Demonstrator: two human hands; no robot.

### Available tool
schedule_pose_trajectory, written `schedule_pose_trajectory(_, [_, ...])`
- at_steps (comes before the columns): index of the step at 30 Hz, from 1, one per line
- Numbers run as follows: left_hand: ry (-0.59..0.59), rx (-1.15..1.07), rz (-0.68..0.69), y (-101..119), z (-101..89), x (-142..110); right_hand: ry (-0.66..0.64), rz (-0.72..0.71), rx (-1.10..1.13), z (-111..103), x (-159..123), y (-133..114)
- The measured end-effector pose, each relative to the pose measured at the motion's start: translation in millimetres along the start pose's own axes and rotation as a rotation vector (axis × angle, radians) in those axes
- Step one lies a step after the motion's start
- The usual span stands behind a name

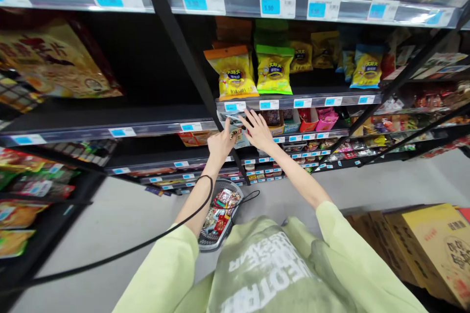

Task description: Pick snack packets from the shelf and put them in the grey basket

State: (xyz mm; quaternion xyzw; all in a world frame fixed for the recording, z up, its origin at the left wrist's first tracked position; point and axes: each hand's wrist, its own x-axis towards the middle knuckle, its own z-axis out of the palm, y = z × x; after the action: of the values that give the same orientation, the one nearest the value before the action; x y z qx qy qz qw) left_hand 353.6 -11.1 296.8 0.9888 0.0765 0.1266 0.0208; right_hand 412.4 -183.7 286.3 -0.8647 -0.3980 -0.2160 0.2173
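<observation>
A pale blue-and-white snack packet is at the shelf upright, just below the price-tag rail. My left hand is at its left side, index finger stretched over the top and the other fingers curled round its edge. My right hand reaches the packet's upper right with its fingers stretched and spread. Part of the packet is hidden behind both hands. Right above them stand an orange-topped yellow snack bag and a green-topped yellow snack bag.
A grey shopping basket with several packets stands on the floor below my left forearm. Open display boxes line the lower shelf to the right. Cardboard cartons are stacked at the lower right. A black cable crosses my left forearm.
</observation>
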Motion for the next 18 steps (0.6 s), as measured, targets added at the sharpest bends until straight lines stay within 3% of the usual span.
schedule_pose_trajectory(5, [0.096,-0.049,-0.048,6,11.9,-14,0.054,0.003,-0.043,-4,-9,-9])
schedule_pose_trajectory(8, [0.16,-0.153,-0.143,7,18.0,-32,0.103,0.048,0.037,-6,-29,-17])
schedule_pose_trajectory(12, [0.152,-0.459,-0.265,11,34.4,-71,0.18,0.301,0.325,6,-90,-36])
schedule_pose_trajectory(14, [0.088,-0.639,-0.273,19,50.2,-93,0.189,0.465,0.54,22,-130,-45])
schedule_pose_trajectory(18, [-0.129,-0.812,-0.249,53,93.9,-130,0.055,0.775,1.144,55,-203,-51])
